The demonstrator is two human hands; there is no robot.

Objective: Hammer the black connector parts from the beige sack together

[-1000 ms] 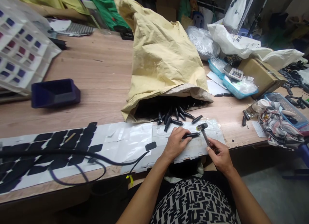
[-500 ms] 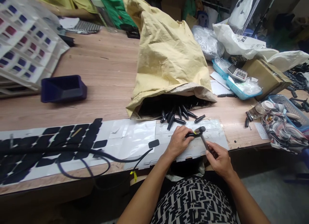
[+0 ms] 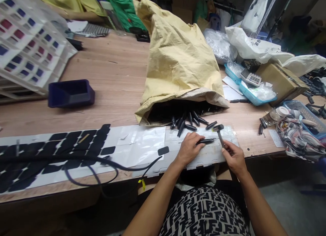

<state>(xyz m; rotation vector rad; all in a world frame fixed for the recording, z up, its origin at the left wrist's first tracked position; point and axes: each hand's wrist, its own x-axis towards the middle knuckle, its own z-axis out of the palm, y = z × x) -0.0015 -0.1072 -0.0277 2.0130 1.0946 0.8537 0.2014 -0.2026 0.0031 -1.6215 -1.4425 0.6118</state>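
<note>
My left hand rests on the pale board with its fingers closed round a slim black cylindrical part, whose far end points right. In my right hand is the handle of a small hammer. The hammer's head is raised a little beyond and to the right of the black part, apart from it. Past my hands, several similar black parts spill from the mouth of a yellow sack.
At left are black rounded pads on white sheeting, a loose black cable and a dark blue bin. To the right stand a clear jar, blue baskets and a carton. Another person's yellow sleeve shows far left.
My right hand has moved right, and the hammer's head has come away from the black part. My left hand stays in place with the part. The camera has shifted slightly.
</note>
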